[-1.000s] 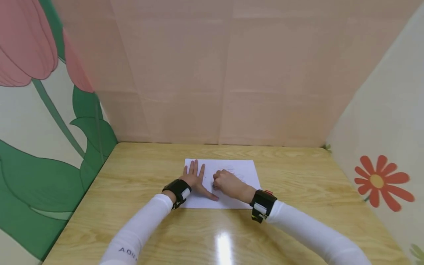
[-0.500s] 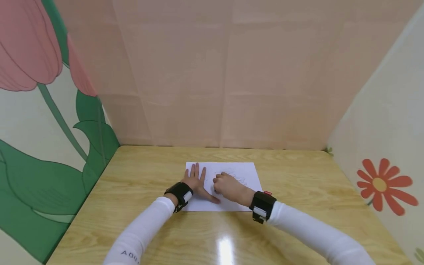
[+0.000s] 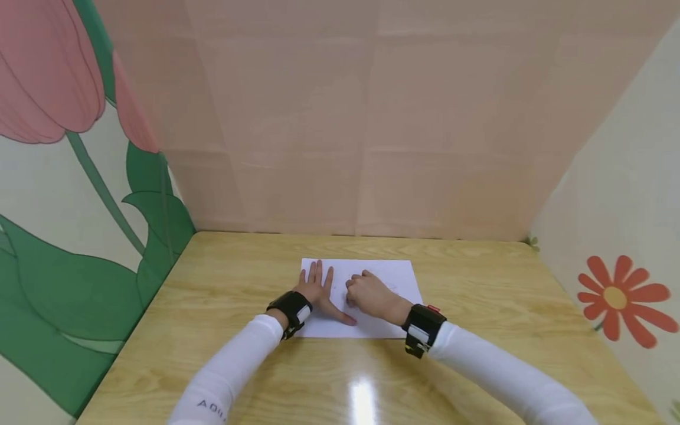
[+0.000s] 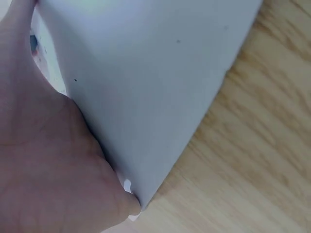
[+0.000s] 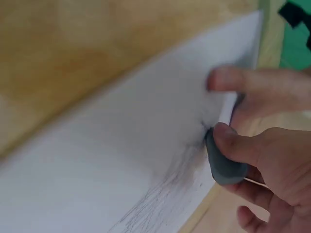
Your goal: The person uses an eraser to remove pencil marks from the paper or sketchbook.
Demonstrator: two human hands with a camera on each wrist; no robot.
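Observation:
A white sheet of paper [image 3: 399, 270] lies on the wooden table, with thin dark scribbled lines [image 5: 163, 194] on it. My left hand [image 3: 317, 292] rests on the sheet's left part, fingers spread and thumb stretched to the right. In the left wrist view, the palm [image 4: 53, 160] covers some of the paper next to its edge. My right hand [image 3: 372, 295] is over the middle of the sheet. It pinches a dark grey-blue, rounded eraser [image 5: 226, 162] between thumb and fingers, and the eraser's tip touches the paper by a dark smudge. The head view hides the eraser.
The wooden table [image 3: 239, 260] extends around the paper. A pinkish-brown backdrop [image 3: 287, 130] stands at its far edge. Flower-painted panels flank it: a tulip [image 3: 48, 71] on the left, a red flower [image 3: 615, 298] on the right. Both wrists wear black straps [image 3: 423, 326].
My right hand shifts only slightly over the paper, still gripping the eraser. Lines to its right look fainter in the head view. The left hand stays spread in place; the head view has shifted slightly.

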